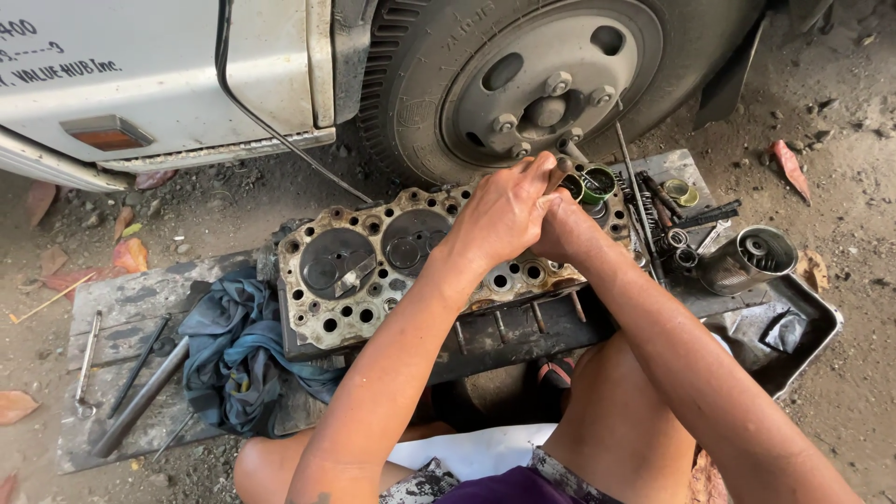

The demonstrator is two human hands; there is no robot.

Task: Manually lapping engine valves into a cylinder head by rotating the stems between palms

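A grimy engine cylinder head [364, 266] lies face up on a wooden board, its round chambers and bolt holes showing. My left hand [504, 210] rests over its right part, fingers closed around a thin upright tool at the far edge. My right hand [560, 229] sits mostly hidden beneath the left, pressed against the same spot. A small green tin [597, 182] stands open just beyond my fingers.
A blue rag [233, 345] lies at the left of the head. Rods and a wrench [89, 359] rest on the board. Springs, small parts and a metal cup [747, 259] sit in a tray [812, 336] at right. A truck wheel [541, 84] stands behind.
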